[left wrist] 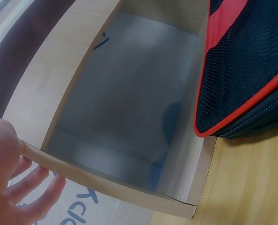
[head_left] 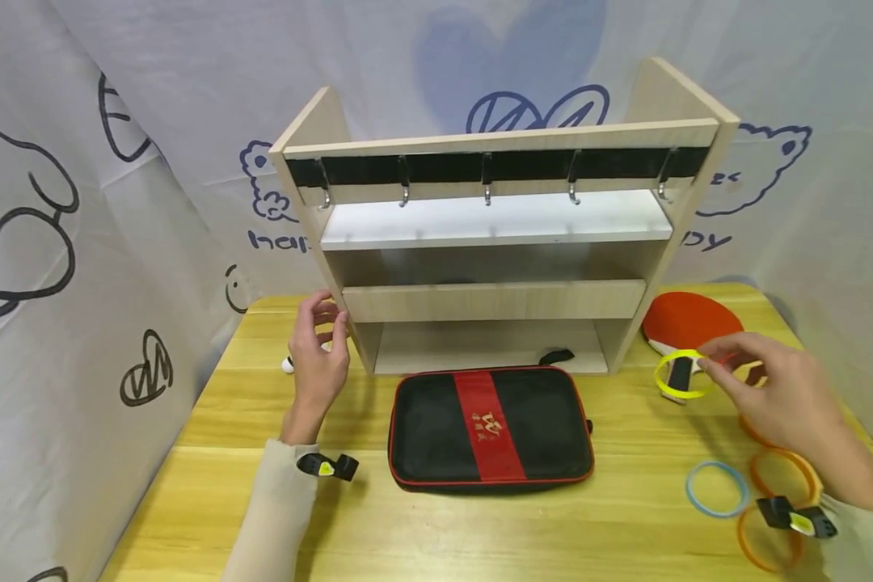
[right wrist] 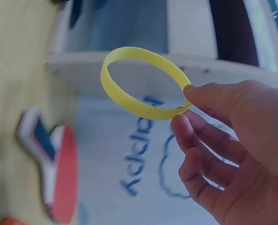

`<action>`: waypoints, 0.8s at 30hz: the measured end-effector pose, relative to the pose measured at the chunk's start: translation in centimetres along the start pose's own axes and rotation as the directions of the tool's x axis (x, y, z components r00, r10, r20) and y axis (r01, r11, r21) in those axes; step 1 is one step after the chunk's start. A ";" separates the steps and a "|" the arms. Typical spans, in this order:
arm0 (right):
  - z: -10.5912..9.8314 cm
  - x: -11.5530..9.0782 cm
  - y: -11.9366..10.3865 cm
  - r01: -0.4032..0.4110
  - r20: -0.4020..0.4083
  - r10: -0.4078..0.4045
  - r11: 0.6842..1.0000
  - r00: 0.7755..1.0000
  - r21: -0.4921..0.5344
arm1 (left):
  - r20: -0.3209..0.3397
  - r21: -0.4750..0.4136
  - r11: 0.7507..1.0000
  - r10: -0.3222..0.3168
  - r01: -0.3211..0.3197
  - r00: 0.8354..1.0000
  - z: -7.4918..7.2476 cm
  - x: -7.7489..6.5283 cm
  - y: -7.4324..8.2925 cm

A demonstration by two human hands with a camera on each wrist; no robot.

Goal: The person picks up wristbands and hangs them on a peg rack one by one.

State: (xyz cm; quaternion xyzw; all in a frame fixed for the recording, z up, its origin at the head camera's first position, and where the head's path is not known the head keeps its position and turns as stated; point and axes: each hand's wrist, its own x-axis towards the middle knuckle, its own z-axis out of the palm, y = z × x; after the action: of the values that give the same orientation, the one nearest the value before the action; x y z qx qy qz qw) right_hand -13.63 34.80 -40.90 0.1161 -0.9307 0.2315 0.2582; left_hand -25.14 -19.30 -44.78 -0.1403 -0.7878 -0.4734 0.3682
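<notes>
My right hand (head_left: 793, 396) pinches a yellow ring (head_left: 658, 378) between thumb and index finger. In the right wrist view the yellow ring (right wrist: 125, 101) hangs tilted from the fingertips, with the other fingers curled below. My left hand (head_left: 320, 352) is at the left side of a pale wooden shelf (head_left: 495, 301). Seen from the left wrist, the thumb is over the side panel's edge (left wrist: 106, 185) and the fingers curl along its outer face. A row of metal hooks (head_left: 487, 182) runs across the shelf's upper bar.
A black-and-red zip case (head_left: 429, 428) lies before the shelf. To the right are a red table tennis paddle (head_left: 687, 319), partly behind the ring, a blue ring (head_left: 716, 513) and several orange rings (head_left: 764, 558). Something small and white (head_left: 287, 365) lies behind my left hand.
</notes>
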 end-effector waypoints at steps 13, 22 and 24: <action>-2.0 5.0 -5.3 0.190 -0.151 -0.180 0.980 0.972 0.061 | -0.003 0.009 1.000 -0.001 0.001 1.000 0.1 0.0 -0.1; -4.3 8.2 -6.9 0.268 -0.267 -0.229 0.956 0.936 0.118 | -0.005 0.003 1.000 0.002 -0.002 1.000 0.1 -0.1 -0.1; -4.9 8.8 -7.2 0.275 -0.282 -0.230 0.952 0.932 0.134 | -0.003 0.004 1.000 0.002 -0.002 1.000 0.1 0.0 0.0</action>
State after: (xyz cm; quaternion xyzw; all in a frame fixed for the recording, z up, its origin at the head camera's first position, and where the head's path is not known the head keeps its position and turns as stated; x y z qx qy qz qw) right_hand -16.48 30.07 -29.83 0.2251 -0.8421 0.2888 0.3960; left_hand -25.22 -19.19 -44.85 -0.1398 -0.7881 -0.4717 0.3699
